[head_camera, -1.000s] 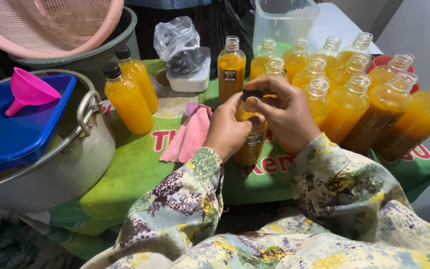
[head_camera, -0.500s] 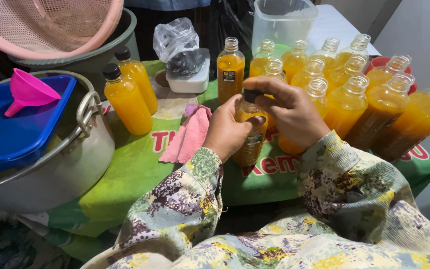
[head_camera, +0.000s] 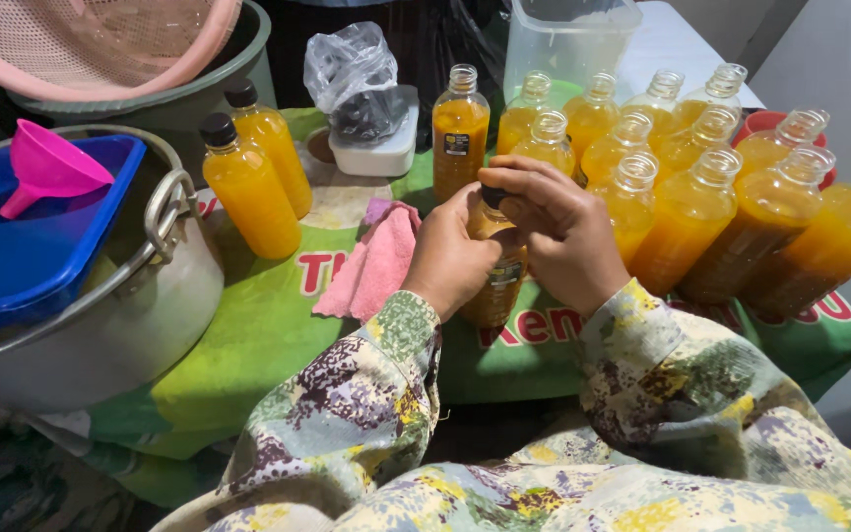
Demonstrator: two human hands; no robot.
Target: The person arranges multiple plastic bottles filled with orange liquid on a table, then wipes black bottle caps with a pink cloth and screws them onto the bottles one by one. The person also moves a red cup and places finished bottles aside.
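My left hand point(head_camera: 450, 256) is wrapped around the body of a plastic bottle of orange juice point(head_camera: 493, 288) that stands upright on the green printed cloth point(head_camera: 258, 335). The fingers of my right hand point(head_camera: 561, 232) close over its black cap point(head_camera: 493, 196) at the top. Most of the bottle is hidden behind both hands. Both forearms wear floral-patterned sleeves.
Several uncapped juice bottles point(head_camera: 687, 212) crowd the right. Two black-capped bottles point(head_camera: 248, 187) stand left of a pink rag point(head_camera: 371, 261). At far left are a metal pot point(head_camera: 140, 305), a blue tray point(head_camera: 22, 246) and a pink funnel point(head_camera: 46, 172). Behind sit a bagged white tub point(head_camera: 366, 108), a clear container point(head_camera: 563, 44) and a pink basket point(head_camera: 91, 39).
My right hand has shifted from beside the bottle neck to on top of the cap, and its fingers have turned around it. The left hand's grip is unchanged.
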